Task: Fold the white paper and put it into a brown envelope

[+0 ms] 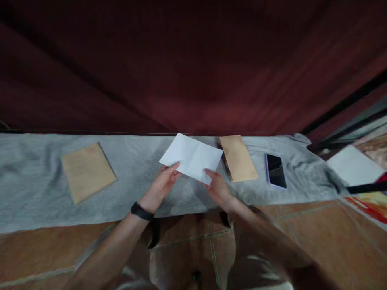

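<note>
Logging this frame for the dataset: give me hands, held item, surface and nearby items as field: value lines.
left hand: pinches near-left edge of white paper
right hand: grips paper's near-right corner
paper: creased, held above the surface
surface: grey cloth
left of hands: brown envelope
right of hands: second brown envelope, then phone, screen dark
far right: white sheet

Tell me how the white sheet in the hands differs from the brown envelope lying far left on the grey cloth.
The white sheet is held up at its near edge by the left hand and right hand; the brown envelope lies flat on the grey cloth, untouched. The white sheet shows fold creases; the brown envelope looks smooth. The white sheet sits mid-table; the brown envelope lies far to the left. Both are flat, rectangular and lie at an angle.
</note>
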The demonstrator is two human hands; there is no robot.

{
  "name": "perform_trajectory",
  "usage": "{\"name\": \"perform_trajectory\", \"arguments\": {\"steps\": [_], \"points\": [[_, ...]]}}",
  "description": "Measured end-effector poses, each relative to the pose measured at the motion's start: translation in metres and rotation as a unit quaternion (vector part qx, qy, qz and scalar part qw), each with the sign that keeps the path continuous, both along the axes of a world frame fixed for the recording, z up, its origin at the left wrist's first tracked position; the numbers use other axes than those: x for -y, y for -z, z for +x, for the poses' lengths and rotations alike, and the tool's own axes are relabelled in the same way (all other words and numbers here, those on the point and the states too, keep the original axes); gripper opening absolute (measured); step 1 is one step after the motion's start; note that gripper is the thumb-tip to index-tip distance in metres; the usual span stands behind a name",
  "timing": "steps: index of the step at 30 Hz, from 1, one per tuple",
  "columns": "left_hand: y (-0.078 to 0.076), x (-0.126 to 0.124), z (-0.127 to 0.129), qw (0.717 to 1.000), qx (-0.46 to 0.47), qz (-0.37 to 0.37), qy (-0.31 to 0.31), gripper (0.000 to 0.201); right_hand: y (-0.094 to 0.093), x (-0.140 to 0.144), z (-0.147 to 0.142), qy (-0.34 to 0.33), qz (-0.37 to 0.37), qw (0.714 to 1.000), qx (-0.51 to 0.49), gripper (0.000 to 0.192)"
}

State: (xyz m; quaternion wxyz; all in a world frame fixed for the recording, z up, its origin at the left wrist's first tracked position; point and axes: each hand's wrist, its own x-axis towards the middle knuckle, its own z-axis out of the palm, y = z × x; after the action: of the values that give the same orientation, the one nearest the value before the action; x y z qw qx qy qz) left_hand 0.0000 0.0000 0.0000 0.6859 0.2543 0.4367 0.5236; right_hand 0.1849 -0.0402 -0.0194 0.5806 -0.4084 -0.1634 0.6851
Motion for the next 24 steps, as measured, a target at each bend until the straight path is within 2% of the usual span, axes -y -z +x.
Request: {"name": "perform_trajectory", "arguments": {"steps": [4, 7, 10, 13, 17, 21, 23, 24], "points": [[0.006, -0.006, -0.004, 0.994, -0.111, 0.002, -0.024, 0.034, 0.004, -0.017, 0.011, 0.044, -0.015, 0.998, 0.046, 0.030], [0.005, -0.012, -0.013, 0.980, -0.198, 0.032, -0.013, 0.032, 0.003, -0.028, 0.027, 0.065, -0.016, 0.993, 0.094, 0.031], [0.002, -0.019, -0.023, 0.971, -0.233, 0.049, 0.006, 0.040, 0.000, -0.031, 0.041, 0.016, -0.017, 0.987, 0.157, 0.035], [0.004, -0.026, -0.027, 0.971, -0.229, 0.068, -0.001, 0.054, -0.002, -0.027, 0.045, -0.084, 0.008, 0.969, 0.231, 0.032], [0.015, -0.034, -0.024, 0.974, -0.211, 0.068, -0.036, 0.072, -0.002, -0.020, 0.042, -0.209, 0.021, 0.924, 0.320, 0.022], [0.032, -0.041, -0.020, 0.966, -0.245, 0.076, -0.030, 0.085, 0.001, -0.013, 0.042, -0.328, 0.022, 0.858, 0.395, 0.011], [0.040, -0.045, -0.019, 0.950, -0.298, 0.092, -0.017, 0.084, 0.001, -0.011, 0.045, -0.317, 0.035, 0.808, 0.495, 0.013], [0.044, -0.047, -0.019, 0.937, -0.333, 0.103, -0.010, 0.083, 0.001, -0.011, 0.047, -0.284, 0.046, 0.775, 0.563, 0.017]]}}
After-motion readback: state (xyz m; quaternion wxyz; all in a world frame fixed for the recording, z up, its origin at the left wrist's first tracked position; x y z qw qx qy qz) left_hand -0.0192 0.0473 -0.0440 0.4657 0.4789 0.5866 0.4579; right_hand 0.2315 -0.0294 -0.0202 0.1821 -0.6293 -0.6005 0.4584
